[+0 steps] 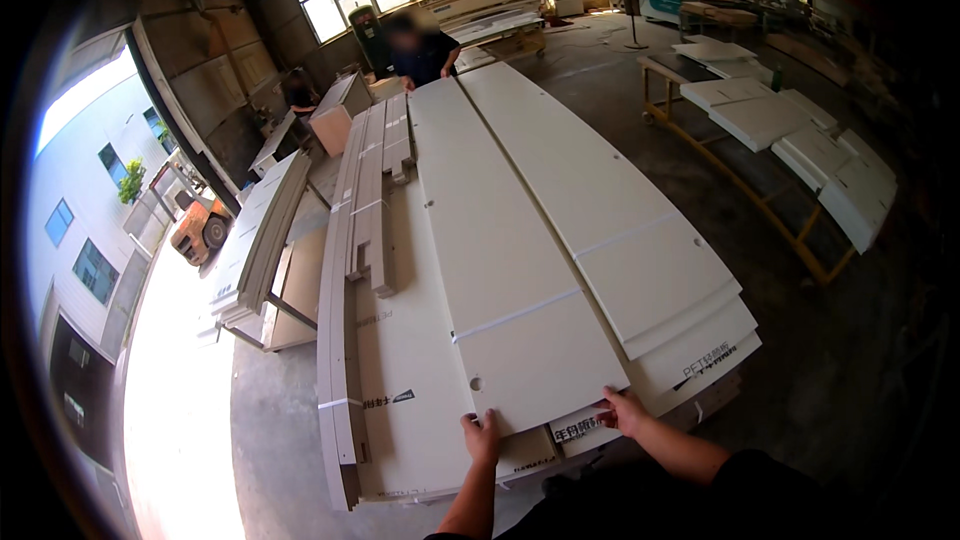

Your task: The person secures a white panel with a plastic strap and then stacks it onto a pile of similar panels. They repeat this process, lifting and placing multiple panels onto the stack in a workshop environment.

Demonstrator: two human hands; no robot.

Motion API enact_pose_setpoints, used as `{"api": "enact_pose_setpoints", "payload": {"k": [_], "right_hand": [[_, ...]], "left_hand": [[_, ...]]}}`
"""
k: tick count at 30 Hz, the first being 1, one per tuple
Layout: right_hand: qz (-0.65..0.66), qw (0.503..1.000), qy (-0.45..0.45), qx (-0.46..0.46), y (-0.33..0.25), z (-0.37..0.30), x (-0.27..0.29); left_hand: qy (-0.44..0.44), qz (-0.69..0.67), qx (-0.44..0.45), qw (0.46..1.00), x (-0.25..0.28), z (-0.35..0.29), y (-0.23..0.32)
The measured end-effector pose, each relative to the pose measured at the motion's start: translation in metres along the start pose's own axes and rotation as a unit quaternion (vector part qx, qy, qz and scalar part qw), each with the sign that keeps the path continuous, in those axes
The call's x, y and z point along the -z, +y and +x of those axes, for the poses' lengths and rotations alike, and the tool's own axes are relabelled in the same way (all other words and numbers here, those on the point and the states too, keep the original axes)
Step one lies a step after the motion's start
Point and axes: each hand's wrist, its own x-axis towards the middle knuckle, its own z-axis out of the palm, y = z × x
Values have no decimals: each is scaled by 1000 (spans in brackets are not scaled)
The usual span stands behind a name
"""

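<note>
Left hand (480, 437) and right hand (621, 412) have a white panel (510, 240) gripped by its near corners, probably positioning it. Next move likely needs syncing with the co-worker (425, 57) up top.

Wkshp, stacked wht bds (500, 250), forklift (197, 228) o/s

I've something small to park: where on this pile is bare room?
The lower sheet has a bare patch between the narrow boards on the left and the middle panel. The right panel is mostly bare around its strap. Crowded: the left edge, under those boards, and the middle panel's near end, held by left hand and right hand.
</note>
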Motion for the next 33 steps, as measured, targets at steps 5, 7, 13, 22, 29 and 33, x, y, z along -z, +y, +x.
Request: {"api": "enact_pose_setpoints", "payload": {"k": [5,7,13,22,29,33], "right_hand": [[7,1000,-3,-2,-1,-3,-2],[6,1000,-3,-3,-2,-5,-3],[-4,1000,-5,-4,-2,-6,-4],[12,1000,-10,13,-1,-11,-7],[0,1000,-6,13,-1,-10,-7],[0,1000,-6,9,-1,-8,-3]], "left_hand": [[-1,-16,-12,1000,-1,2,-7],[-1,-17,-13,1000,0,1,-5],[-13,-44,-1,999,1,4,-12],[-57,-126,10,990,4,8,-19],[-69,-154,-6,986,5,10,-21],[-60,-136,19,989,2,8,-21]]}}
